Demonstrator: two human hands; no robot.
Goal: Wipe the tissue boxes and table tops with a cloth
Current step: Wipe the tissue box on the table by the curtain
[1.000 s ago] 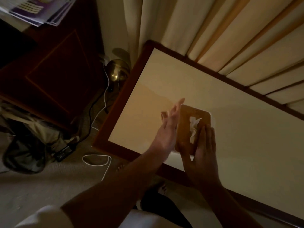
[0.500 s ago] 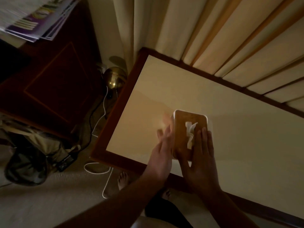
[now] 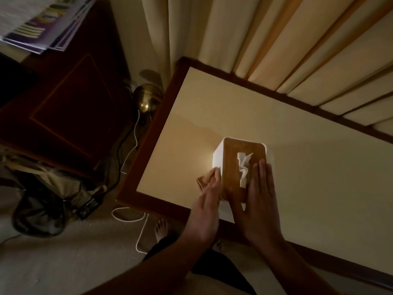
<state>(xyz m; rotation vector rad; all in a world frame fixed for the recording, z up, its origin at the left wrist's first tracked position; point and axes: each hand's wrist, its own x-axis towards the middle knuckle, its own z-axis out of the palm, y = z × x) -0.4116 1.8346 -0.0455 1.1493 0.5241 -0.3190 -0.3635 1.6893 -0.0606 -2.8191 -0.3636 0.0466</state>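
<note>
A white tissue box [image 3: 218, 155] with a brown wooden lid and a tissue sticking out stands on the cream table top [image 3: 308, 171], near its front left corner. My right hand [image 3: 258, 201] lies flat on the lid's near right part, fingers straight. My left hand [image 3: 206, 211] presses a small tan cloth [image 3: 205, 179] against the box's left side wall. Much of the cloth is hidden under my fingers.
The table has a dark wooden rim [image 3: 148, 143]. Curtains [image 3: 265, 39] hang behind it. To the left are a dark cabinet [image 3: 70, 107], a brass lamp base [image 3: 146, 101], white and black cables [image 3: 129, 154] on the carpet, a bag [image 3: 38, 201] and magazines [image 3: 38, 24]. My bare foot [image 3: 161, 228] is under the table edge.
My left hand has slid from the far end of the box's left side back toward me, and the cloth now shows beside it. My right hand stays on the lid.
</note>
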